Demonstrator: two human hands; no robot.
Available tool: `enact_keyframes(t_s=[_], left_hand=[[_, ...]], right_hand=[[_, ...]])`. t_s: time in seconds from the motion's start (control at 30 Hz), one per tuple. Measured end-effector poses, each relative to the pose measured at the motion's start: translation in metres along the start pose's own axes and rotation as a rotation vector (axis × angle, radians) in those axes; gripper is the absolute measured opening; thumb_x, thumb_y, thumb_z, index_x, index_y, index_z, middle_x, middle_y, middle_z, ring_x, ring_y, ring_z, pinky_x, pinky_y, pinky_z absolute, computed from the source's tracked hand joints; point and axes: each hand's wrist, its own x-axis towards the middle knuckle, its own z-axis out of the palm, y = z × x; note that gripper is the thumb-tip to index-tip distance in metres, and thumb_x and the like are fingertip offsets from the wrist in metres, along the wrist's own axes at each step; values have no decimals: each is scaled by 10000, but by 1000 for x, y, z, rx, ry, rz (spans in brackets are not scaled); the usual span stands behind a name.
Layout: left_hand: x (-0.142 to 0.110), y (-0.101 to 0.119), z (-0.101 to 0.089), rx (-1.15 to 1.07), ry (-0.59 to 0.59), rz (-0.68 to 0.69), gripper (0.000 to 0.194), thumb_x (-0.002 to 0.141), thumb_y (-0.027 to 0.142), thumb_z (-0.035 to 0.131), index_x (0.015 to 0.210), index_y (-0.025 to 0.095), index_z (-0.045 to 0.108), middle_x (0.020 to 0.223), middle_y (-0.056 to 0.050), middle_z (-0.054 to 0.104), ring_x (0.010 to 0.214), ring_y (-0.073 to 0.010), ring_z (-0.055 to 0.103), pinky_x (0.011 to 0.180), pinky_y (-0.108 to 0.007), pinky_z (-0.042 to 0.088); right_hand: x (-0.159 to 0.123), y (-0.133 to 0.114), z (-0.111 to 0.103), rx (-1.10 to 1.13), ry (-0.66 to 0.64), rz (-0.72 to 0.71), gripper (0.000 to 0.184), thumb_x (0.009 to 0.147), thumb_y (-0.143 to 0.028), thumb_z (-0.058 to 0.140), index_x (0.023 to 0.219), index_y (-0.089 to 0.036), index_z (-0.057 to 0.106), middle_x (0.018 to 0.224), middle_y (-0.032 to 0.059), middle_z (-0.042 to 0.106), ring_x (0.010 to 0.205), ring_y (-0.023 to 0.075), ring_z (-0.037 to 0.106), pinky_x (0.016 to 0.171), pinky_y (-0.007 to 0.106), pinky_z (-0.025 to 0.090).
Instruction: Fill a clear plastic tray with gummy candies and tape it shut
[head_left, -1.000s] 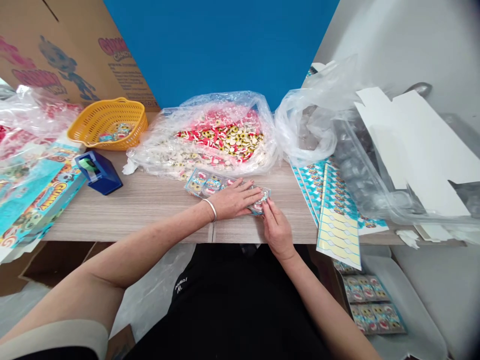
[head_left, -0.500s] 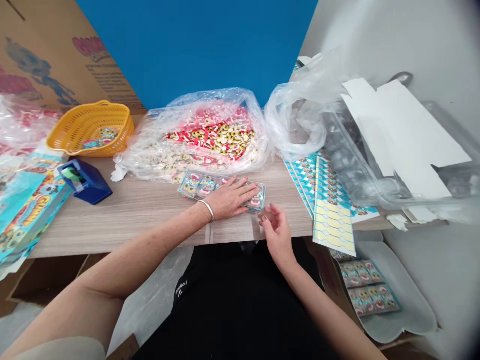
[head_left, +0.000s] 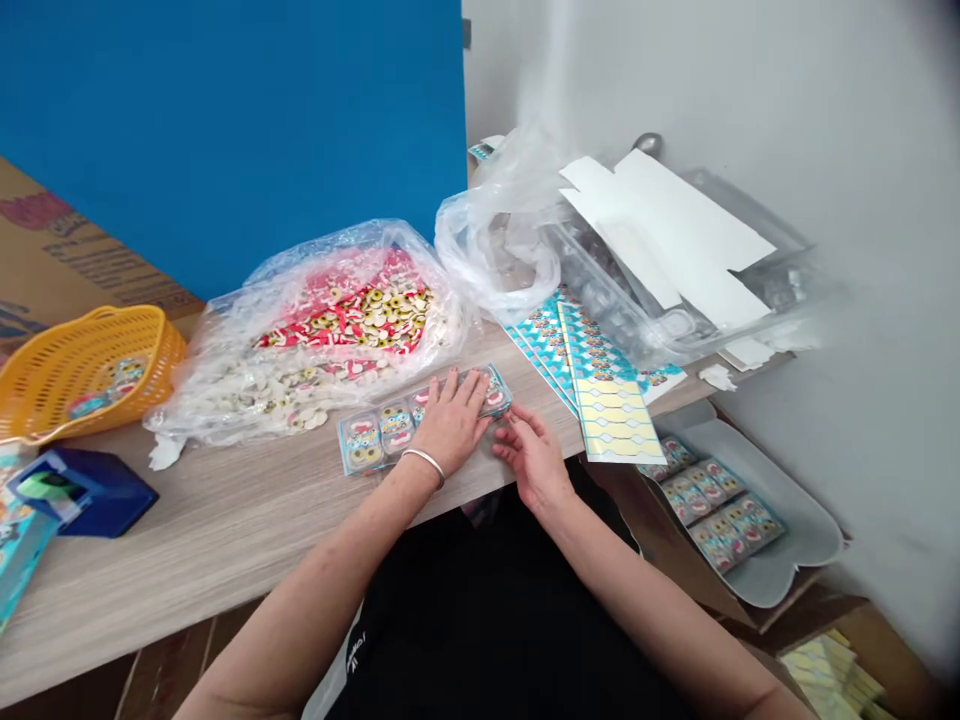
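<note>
A flat clear blister pack (head_left: 364, 443) of round candies with printed labels lies on the table near its front edge. Flat across the middle and right of the pack rests my left hand (head_left: 450, 425), fingers stretched out and pressing on its top. My right hand (head_left: 532, 455) is at the pack's right end, its fingers curled and its thumb side against the near corner. What those fingertips pinch, if anything, is too small to make out. Behind the pack sits a large open plastic bag (head_left: 352, 330) filled with red, white and yellow-brown candies.
On the left stand a yellow basket (head_left: 90, 400) and a blue tape dispenser (head_left: 94, 495). Printed label sheets (head_left: 607, 400) overhang the table edge at right, beside clear trays (head_left: 600, 285) and white card (head_left: 675, 235). Below right, a lined box (head_left: 806, 535) holds several filled packs.
My view has swung to the right. My right hand has closed in on the pack's right end, its fingers more curled. My left hand stays on the pack.
</note>
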Motion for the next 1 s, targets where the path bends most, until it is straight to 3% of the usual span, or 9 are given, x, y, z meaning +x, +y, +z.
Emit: enact_keyframes(t_s=[0.2, 0.4, 0.8, 1.0], left_hand=[[1, -3, -1, -2, -18, 11, 665, 977, 396, 432, 1573, 158, 259, 1585, -181, 366, 1453, -449, 293, 1128, -678, 287], [2, -1, -6, -17, -30, 23, 706, 950, 406, 460, 1565, 120, 264, 1585, -206, 355, 1444, -468, 294, 1127, -688, 268], [3, 1, -10, 7, -80, 9, 637, 960, 328, 430, 1541, 89, 319, 1595, -193, 343, 1454, -465, 280, 1143, -676, 264], [4, 1, -8, 81, -103, -8, 634, 975, 319, 409, 1546, 60, 309, 1610, -169, 324, 1451, -448, 285, 1152, -655, 266]], right_hand=[[-18, -2, 10, 176, -13, 74, 343, 765, -255, 728, 1104, -226, 690, 1103, 27, 687, 771, 123, 665, 556, 225, 567], [-20, -12, 13, 248, -19, 100, 322, 770, -233, 713, 1090, -205, 688, 1005, 16, 700, 671, 104, 630, 521, 209, 534], [-5, -14, 5, 519, -126, 333, 129, 921, -241, 588, 1035, -204, 635, 791, -15, 710, 605, 126, 654, 524, 240, 540], [5, -13, 6, 489, -131, 361, 133, 976, -207, 527, 945, -171, 651, 702, -12, 714, 539, 112, 646, 474, 222, 547]])
